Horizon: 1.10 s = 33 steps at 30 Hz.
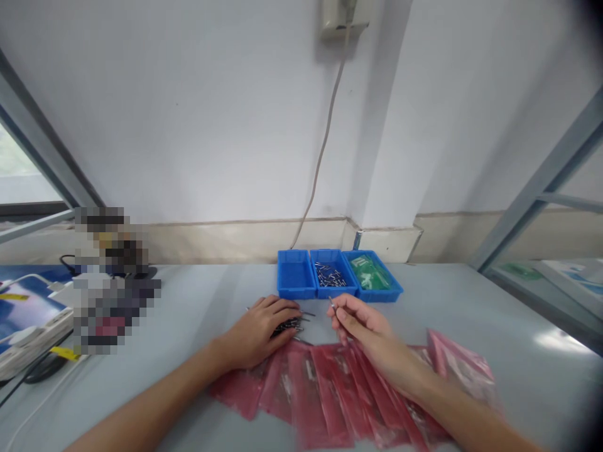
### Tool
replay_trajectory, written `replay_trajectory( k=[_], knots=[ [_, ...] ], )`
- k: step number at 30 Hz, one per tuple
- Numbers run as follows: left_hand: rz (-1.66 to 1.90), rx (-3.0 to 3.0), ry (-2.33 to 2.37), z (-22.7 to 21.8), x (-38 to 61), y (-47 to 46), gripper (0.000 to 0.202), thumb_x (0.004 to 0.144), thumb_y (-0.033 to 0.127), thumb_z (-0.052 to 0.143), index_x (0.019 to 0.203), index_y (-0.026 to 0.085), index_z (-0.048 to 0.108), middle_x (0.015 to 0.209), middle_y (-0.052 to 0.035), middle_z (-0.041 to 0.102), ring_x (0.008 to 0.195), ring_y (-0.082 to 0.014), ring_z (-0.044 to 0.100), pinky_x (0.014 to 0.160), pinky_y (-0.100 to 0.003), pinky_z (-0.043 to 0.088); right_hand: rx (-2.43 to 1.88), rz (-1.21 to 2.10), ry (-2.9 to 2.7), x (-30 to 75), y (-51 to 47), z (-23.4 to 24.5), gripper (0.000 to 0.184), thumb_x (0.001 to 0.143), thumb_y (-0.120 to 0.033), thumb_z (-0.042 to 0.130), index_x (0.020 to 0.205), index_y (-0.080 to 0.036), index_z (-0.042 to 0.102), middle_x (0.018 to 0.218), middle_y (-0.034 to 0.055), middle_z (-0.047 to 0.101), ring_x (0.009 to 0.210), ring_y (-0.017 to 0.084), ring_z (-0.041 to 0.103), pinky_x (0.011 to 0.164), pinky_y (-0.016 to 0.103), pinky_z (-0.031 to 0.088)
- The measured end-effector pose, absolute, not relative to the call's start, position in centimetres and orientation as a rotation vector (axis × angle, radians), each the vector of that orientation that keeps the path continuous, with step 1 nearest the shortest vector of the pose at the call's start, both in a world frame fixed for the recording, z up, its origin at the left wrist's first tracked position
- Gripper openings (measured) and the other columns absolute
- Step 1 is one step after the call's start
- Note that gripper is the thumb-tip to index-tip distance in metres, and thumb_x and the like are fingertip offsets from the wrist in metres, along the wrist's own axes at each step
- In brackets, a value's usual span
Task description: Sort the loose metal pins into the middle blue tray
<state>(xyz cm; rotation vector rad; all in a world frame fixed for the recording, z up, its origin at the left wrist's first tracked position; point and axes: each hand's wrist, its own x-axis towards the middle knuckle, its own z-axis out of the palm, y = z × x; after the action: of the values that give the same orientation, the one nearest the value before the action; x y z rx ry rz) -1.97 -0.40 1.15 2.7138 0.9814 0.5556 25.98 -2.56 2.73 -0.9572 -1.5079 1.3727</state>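
Observation:
My left hand (pixel 261 329) lies palm down over a pile of thin dark metal pins (pixel 288 324), its fingers stretched across them and the thumb apart; part of the pile is hidden beneath it. In front of the blue bins, my right hand (pixel 360 320) is closed in a pinch on a small thin metal pin (pixel 332 304), whose tip sticks up past the fingertips. Below both hands, several pink plastic bags (pixel 311 395) overlap in a row, with small metallic pieces showing through some. My right forearm passes over the bags at the right.
Three blue bins stand side by side: a left bin (pixel 296 292) with nothing visible inside, a middle bin (pixel 335 292) of small metal parts, a right bin (pixel 380 295) of green packets. A power strip (pixel 35 339) and cables lie at left. Metal frame posts (pixel 541 194) flank the table.

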Motion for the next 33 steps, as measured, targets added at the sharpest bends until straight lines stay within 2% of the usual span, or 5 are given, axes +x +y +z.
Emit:
replay_trajectory(
  k=[10,16,28,30,33],
  knots=[
    [0.552,2.709,1.000,1.1,-1.9,-0.4,0.032,0.114,0.037,0.054,0.142,0.026,0.065,0.144,-0.0075,0.067,0.131,-0.0279,0.060,0.114,-0.048,0.049,-1.079,0.578,-1.949,26.6,-3.0,2.8,0.015,0.111,-0.032,0.054,0.101,-0.026,0.064,0.100,0.0046,0.058,0.090,0.024,0.056,0.084,0.038,0.046],
    [0.529,2.715,0.998,1.1,-2.0,-0.4,0.031,0.115,0.035,0.052,0.142,0.026,0.065,0.145,-0.0077,0.067,0.132,-0.0276,0.059,0.114,-0.048,0.049,-1.087,0.765,-1.836,26.6,-2.6,2.8,0.017,0.108,-0.039,0.061,0.097,-0.026,0.063,0.094,0.0020,0.059,0.085,0.022,0.056,0.080,0.035,0.047],
    [0.564,2.705,0.966,1.0,-2.0,-0.2,0.032,0.115,0.038,0.050,0.141,0.028,0.067,0.143,-0.0078,0.068,0.131,-0.0280,0.061,0.114,-0.048,0.049,-1.128,1.253,-1.337,26.2,-1.2,2.1,0.052,0.097,-0.072,0.066,0.082,-0.024,0.054,0.069,-0.0067,0.039,0.056,0.012,0.037,0.050,0.026,0.034],
    [0.568,2.708,0.965,0.9,-2.0,-0.2,0.033,0.115,0.038,0.050,0.143,0.028,0.065,0.143,-0.0080,0.068,0.131,-0.0282,0.061,0.114,-0.048,0.049,-1.126,1.213,-1.337,26.3,-0.6,2.0,0.049,0.098,-0.071,0.064,0.093,-0.023,0.062,0.073,-0.0051,0.048,0.055,0.012,0.040,0.050,0.026,0.036],
    [0.553,2.712,0.965,1.0,-2.0,-0.3,0.033,0.116,0.037,0.050,0.144,0.027,0.065,0.144,-0.0084,0.068,0.131,-0.0281,0.061,0.114,-0.048,0.049,-1.075,1.108,-1.452,26.7,-0.1,1.9,0.051,0.104,-0.066,0.059,0.138,-0.027,0.060,0.107,0.0026,0.067,0.061,0.013,0.052,0.058,0.029,0.047]
  ],
)
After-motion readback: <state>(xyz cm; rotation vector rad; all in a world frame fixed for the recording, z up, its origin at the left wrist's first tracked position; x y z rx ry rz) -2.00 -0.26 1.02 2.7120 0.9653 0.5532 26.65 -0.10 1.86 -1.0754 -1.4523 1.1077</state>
